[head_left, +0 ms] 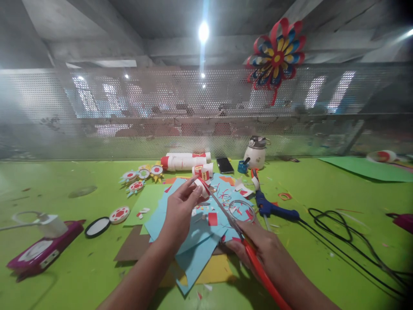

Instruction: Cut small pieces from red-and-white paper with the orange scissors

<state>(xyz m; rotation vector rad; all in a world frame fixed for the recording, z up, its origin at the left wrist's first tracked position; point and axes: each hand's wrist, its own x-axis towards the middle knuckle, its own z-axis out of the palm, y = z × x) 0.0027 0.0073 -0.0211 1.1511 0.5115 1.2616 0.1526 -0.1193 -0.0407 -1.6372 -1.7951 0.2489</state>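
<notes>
My left hand (179, 211) pinches a small white paper piece with a red edge (203, 188) between thumb and fingers. My right hand (263, 245) is closed on a pair of scissors (253, 255) with red handles. The scissors' blades point up and left, their tips at the red edge of the paper; whether they bite into it I cannot tell. Below both hands lie overlapping light blue paper sheets (195, 258), strewn with scraps, a red paper square (212, 219) and a clear tape roll (241, 211).
A blue glue gun (277, 211) with a black cord (342, 230) lies to the right. White paper rolls (185, 163), a phone (225, 165) and a pale bottle (254, 156) are at the back. Several paper medallions (135, 186) and a purple power strip (45, 252) are left.
</notes>
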